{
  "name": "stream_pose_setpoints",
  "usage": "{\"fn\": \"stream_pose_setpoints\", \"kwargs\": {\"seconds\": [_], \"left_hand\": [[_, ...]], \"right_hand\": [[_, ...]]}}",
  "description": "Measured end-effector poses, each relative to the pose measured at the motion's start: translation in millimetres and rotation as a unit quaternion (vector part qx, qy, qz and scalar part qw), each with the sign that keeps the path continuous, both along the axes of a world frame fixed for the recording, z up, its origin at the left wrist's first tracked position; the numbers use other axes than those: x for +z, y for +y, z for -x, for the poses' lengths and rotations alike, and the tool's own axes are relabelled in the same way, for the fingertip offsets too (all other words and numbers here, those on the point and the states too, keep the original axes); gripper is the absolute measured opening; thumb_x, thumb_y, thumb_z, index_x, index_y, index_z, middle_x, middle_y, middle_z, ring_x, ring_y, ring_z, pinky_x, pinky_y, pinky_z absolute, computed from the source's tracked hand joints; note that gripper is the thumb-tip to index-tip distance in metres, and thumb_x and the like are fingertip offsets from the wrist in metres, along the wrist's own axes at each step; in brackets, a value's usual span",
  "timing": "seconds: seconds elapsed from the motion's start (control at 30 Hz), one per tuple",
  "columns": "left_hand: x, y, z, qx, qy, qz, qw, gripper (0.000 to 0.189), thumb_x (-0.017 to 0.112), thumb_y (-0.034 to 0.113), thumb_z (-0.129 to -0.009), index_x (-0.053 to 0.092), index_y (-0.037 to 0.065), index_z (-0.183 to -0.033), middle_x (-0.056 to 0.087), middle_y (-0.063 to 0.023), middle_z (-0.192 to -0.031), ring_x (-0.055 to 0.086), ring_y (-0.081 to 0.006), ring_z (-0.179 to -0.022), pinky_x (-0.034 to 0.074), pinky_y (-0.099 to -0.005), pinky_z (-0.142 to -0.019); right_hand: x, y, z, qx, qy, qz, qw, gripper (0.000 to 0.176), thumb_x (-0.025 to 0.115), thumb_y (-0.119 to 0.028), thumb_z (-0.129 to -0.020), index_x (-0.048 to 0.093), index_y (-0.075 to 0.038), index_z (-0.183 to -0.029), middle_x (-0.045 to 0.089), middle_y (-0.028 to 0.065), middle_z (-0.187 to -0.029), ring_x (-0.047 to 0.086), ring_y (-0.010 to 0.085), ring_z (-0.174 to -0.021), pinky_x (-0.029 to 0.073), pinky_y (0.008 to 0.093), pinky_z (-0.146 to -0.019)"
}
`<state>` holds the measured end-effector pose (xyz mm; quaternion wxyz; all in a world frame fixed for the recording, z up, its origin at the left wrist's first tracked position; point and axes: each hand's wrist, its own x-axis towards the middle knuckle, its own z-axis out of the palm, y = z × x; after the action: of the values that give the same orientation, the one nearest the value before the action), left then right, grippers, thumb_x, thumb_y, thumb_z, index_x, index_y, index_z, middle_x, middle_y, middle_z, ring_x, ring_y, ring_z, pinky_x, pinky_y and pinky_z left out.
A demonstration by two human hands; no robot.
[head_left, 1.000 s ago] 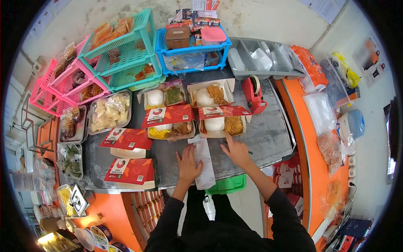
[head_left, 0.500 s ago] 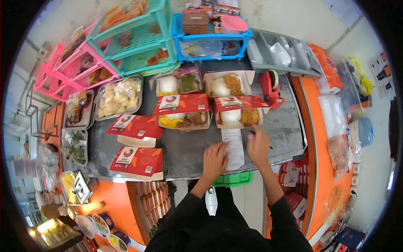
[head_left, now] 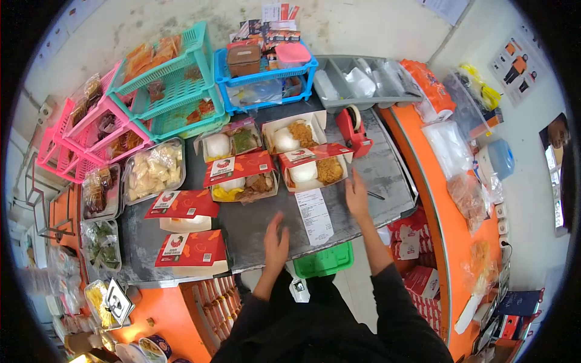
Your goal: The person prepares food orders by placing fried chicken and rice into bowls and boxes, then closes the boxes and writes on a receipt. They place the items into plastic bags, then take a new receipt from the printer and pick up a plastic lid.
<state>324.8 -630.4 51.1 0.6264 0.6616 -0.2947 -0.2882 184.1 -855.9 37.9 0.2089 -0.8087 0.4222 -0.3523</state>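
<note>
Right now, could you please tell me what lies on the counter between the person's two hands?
A white printed receipt lies flat on the grey counter between the left hand and the right hand, as the head view shows.

Single head-worn fisheye view, looking steeply down from above, counter (head_left: 387, 181) near, walls curving at edges

Left hand (head_left: 276, 241) is open, fingers extended forward. Right hand (head_left: 356, 196) is open, palm down, arm stretched further out.
</note>
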Motion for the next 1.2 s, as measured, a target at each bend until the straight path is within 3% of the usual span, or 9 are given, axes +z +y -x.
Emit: {"fn": "stream_pose_setpoints", "kwargs": {"seconds": [0.27,0.4,0.43,0.5,0.57,0.67,0.87,1.03,1.2], "left_hand": [[-35.7,-73.9,-0.5,-0.012,-0.079,-0.026,0.996,0.064,0.056,0.018,-0.081,0.024,-0.004,-0.132,0.032,-0.0233,-0.133,0.032,-0.0324,-0.124,0.026,-0.0347,-0.101],[-22.8,-64.8,14.2,0.037,-0.042,-0.009,0.998,0.063,0.056,0.016,-0.080,0.026,-0.003,-0.132,0.034,-0.0223,-0.133,0.032,-0.0312,-0.125,0.027,-0.0346,-0.101],[-12.1,-67.6,20.5,0.088,-0.048,-0.010,0.995,0.061,0.056,0.016,-0.081,0.028,-0.004,-0.131,0.034,-0.0219,-0.133,0.031,-0.0310,-0.125,0.027,-0.0346,-0.101],[33.5,-95.4,13.5,0.179,-0.291,-0.012,0.940,0.052,0.053,0.016,-0.083,0.035,-0.003,-0.127,0.046,-0.0238,-0.122,0.043,-0.0333,-0.116,0.035,-0.0360,-0.093],[53.4,-107.0,-9.8,0.131,-0.338,-0.065,0.930,0.042,0.050,0.013,-0.085,0.041,0.004,-0.124,0.055,-0.0260,-0.103,0.054,-0.0376,-0.096,0.044,-0.0390,-0.079],[72.0,-103.5,-13.3,0.075,-0.319,-0.188,0.926,0.038,0.044,0.003,-0.084,0.045,0.012,-0.121,0.056,-0.0274,-0.089,0.056,-0.0423,-0.081,0.045,-0.0426,-0.069],[61.0,-105.9,-3.7,0.105,-0.342,-0.106,0.928,0.038,0.035,-0.004,-0.081,0.051,0.012,-0.112,0.055,-0.0268,-0.091,0.055,-0.0415,-0.085,0.044,-0.0439,-0.068],[84.1,-107.5,-46.1,-0.027,-0.388,-0.146,0.910,0.030,0.036,0.002,-0.084,0.052,0.007,-0.109,0.058,-0.0228,-0.093,0.057,-0.0377,-0.088,0.045,-0.0422,-0.073],[38.9,-91.3,-3.2,0.028,-0.382,-0.076,0.921,0.029,0.038,0.004,-0.086,0.051,0.004,-0.112,0.057,-0.0223,-0.101,0.055,-0.0370,-0.094,0.045,-0.0387,-0.076]], "right_hand": [[21.5,8.9,-2.2,-0.025,0.017,-0.254,0.967,0.042,0.044,-0.029,-0.089,0.047,0.003,-0.117,0.058,0.0254,-0.098,0.057,0.0347,-0.092,0.044,0.0361,-0.077],[7.1,-6.0,19.2,0.031,-0.103,-0.245,0.964,0.042,0.046,-0.030,-0.088,0.047,-0.001,-0.118,0.060,0.0223,-0.098,0.059,0.0294,-0.090,0.044,0.0338,-0.077],[24.7,-12.7,6.9,0.015,-0.166,-0.098,0.981,0.039,0.047,-0.028,-0.088,0.049,-0.004,-0.118,0.061,0.0206,-0.095,0.060,0.0281,-0.087,0.044,0.0331,-0.076],[41.7,-43.3,-0.8,0.005,-0.234,0.042,0.971,0.036,0.048,-0.026,-0.087,0.050,-0.007,-0.118,0.062,0.0190,-0.092,0.060,0.0269,-0.084,0.045,0.0324,-0.075],[49.9,-83.0,4.5,0.245,-0.099,-0.173,0.949,0.034,0.048,-0.016,-0.086,0.049,-0.011,-0.120,0.056,0.0204,-0.107,0.056,0.0296,-0.096,0.043,0.0329,-0.081],[87.2,-89.5,17.7,0.293,0.089,-0.141,0.942,0.036,0.047,-0.007,-0.085,0.048,-0.010,-0.121,0.055,0.0190,-0.111,0.054,0.0322,-0.101,0.042,0.0348,-0.084],[27.8,-52.5,26.9,0.245,-0.166,-0.036,0.954,0.029,0.041,-0.008,-0.087,0.051,-0.007,-0.115,0.058,0.0181,-0.101,0.054,0.0360,-0.096,0.042,0.0371,-0.082],[65.4,-79.8,23.2,0.194,0.040,-0.209,0.958,0.031,0.037,0.000,-0.086,0.049,-0.005,-0.114,0.056,0.0182,-0.107,0.052,0.0328,-0.104,0.040,0.0355,-0.089],[38.3,-35.0,21.4,0.213,-0.172,-0.141,0.951,0.028,0.037,-0.005,-0.088,0.047,-0.004,-0.115,0.054,0.0195,-0.111,0.051,0.0320,-0.106,0.038,0.0357,-0.089]]}}
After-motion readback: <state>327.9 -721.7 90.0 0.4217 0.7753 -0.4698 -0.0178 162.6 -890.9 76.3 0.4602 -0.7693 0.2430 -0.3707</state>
